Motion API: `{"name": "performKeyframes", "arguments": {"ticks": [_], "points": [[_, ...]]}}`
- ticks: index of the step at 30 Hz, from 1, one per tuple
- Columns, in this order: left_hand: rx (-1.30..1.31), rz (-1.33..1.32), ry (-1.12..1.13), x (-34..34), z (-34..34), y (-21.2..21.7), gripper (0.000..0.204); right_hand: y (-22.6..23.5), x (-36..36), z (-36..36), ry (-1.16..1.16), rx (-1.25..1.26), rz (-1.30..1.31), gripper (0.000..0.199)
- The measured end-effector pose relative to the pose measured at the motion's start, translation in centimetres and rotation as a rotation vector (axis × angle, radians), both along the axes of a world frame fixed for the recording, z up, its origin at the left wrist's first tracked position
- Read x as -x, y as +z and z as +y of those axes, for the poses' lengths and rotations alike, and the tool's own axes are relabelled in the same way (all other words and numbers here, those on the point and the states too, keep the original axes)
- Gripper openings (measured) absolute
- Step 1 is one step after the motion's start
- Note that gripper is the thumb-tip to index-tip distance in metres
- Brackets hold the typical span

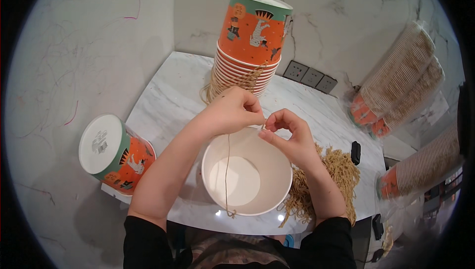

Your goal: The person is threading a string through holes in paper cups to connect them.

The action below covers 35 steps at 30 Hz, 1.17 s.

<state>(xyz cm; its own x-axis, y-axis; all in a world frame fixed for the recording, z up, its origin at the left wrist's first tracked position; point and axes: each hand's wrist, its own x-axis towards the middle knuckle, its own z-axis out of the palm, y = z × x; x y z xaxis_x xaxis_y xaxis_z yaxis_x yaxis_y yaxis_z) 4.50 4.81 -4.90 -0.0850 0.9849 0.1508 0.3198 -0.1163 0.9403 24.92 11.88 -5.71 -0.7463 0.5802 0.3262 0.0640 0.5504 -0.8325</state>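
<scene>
My left hand (232, 111) and right hand (289, 138) pinch one twine length (227, 170) at the rim of the open white tub (247, 177). Twine hangs loose, I judge not yet fastened; stack of printed tubs (247, 66) and twine pile (326, 185) remain

I counted one open white paper bucket (247, 177) on the worktop (168, 101); one tall stack of orange buckets (250, 46); one lone orange bucket (116, 153) at the left edge; three wrapped sleeves of cups (401, 78) on the right; one heap of twine (326, 185); three wall sockets (310, 77); two hands.
</scene>
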Motion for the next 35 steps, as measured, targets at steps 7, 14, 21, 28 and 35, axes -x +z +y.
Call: {"name": "performKeyframes", "arguments": {"ticks": [7,14,21,28,35], "points": [[0.088,-0.052,-0.048,0.3,-0.5,0.8,0.008,-0.3,0.5,-0.1,-0.018,-0.045,0.008,0.013],[0.096,-0.050,-0.033,0.9,-0.3,0.7,0.011,-0.2,-0.3,0.6,0.018,-0.096,-0.022,0.010],[0.068,0.062,0.029,0.7,-0.4,0.8,0.012,1.1,-0.4,0.0,0.148,-0.195,-0.051,0.009],[0.029,0.155,0.078,0.1,-0.4,0.7,0.014,1.6,-0.5,0.0,0.266,0.031,-0.087,0.005],[0.044,0.189,0.042,-0.1,-0.5,0.9,0.015,1.5,-0.7,0.5,0.343,-0.037,-0.103,0.006]]}}
